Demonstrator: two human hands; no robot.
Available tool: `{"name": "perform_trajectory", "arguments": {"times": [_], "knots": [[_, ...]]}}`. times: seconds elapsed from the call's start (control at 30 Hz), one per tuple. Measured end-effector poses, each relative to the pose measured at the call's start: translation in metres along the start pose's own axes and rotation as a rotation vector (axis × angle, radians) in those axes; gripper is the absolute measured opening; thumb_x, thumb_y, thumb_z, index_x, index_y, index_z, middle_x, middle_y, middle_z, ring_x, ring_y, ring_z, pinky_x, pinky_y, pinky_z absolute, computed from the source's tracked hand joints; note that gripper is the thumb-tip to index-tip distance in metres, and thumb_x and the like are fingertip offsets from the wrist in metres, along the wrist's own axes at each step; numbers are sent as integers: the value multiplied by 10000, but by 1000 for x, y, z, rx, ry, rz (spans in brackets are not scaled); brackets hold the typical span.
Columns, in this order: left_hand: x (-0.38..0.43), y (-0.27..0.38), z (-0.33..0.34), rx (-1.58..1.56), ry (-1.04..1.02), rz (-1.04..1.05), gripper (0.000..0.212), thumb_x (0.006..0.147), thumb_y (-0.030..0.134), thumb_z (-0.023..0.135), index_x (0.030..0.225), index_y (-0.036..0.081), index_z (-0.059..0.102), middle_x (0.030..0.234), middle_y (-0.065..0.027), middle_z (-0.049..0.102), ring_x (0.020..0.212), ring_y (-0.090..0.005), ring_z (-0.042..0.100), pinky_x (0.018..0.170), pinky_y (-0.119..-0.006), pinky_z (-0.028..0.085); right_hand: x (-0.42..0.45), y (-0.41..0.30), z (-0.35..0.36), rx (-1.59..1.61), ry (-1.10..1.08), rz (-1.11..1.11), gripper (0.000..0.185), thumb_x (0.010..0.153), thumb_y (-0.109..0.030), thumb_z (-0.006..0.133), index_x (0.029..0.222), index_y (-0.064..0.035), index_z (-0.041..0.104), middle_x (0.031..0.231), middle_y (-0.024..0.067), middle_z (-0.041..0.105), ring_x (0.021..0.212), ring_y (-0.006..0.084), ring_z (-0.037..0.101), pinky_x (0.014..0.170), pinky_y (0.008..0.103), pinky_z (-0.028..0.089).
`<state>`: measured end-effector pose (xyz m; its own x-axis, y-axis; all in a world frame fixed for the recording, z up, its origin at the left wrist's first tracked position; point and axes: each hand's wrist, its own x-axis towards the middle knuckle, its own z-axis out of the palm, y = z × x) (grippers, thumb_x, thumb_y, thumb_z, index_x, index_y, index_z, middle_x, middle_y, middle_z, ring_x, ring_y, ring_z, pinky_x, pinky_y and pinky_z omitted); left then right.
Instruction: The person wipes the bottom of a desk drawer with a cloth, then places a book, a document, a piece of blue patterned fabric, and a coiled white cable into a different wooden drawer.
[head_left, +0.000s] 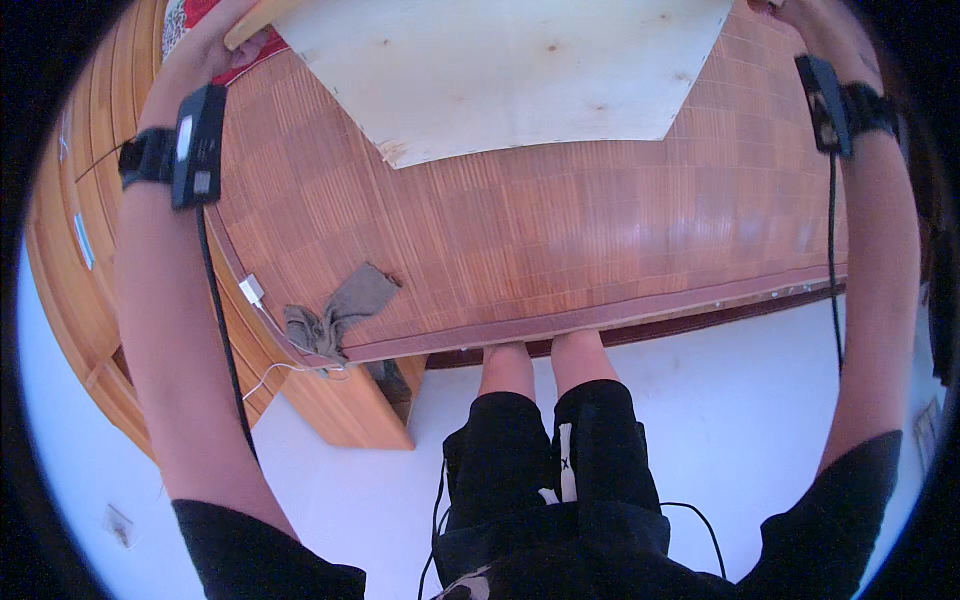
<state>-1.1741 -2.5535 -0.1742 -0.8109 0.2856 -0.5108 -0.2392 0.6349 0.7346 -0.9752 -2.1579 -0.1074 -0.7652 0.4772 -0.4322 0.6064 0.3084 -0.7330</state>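
Observation:
A pale plywood panel (510, 67) with staples along its edges is held up over the bed mat (525, 225). My left hand (246, 51) grips the wooden strip (262, 22) at the panel's upper left side. Only a small part of my right hand (776, 4) shows at the top right, close to the panel's other side. The picture's rim cuts off its fingers, so its grip is hidden. One lower corner of the plywood looks splintered. The mat is woven of reddish-brown slats with a cloth border.
A crumpled grey cloth (349, 304) and a white charger (252, 289) with a cable lie on the mat's near left corner. Beside them stands a wooden cabinet (337, 409). Wooden boards (97, 300) line the left. Black cables run from both wrist devices. My knees are at the bed's edge.

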Motion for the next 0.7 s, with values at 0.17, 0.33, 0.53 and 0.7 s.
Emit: {"name": "perform_trajectory", "arguments": {"times": [0.17,0.33,0.53,0.7], "knots": [[35,6,17,57,-49,83,482,881,425,502,1155,30,536,967,-41,617,796,-91,585,707,-221,464,66,16,-31,-200,-270,-148,374,828,-442,559,812,-72,615,632,-2,517,561,98,466,498,216,336],[28,3,13,135,-75,168,470,878,422,506,1149,40,543,944,-33,620,766,-86,584,677,-220,469,85,4,-16,-255,-283,-163,403,837,-444,548,864,-47,610,676,19,548,600,103,498,534,223,369],[-23,-6,0,109,-300,101,457,866,437,515,1131,69,561,894,-18,622,714,-73,580,606,-213,466,77,19,-9,-281,-288,-175,443,849,-447,535,927,-17,605,729,44,585,648,110,537,576,231,409],[-88,-2,62,-364,-371,-148,470,874,437,505,1193,92,514,972,-21,618,734,-76,598,545,-205,482,17,22,-77,-437,-200,-213,480,858,-449,524,979,9,600,773,65,616,687,115,570,612,237,442]]}}
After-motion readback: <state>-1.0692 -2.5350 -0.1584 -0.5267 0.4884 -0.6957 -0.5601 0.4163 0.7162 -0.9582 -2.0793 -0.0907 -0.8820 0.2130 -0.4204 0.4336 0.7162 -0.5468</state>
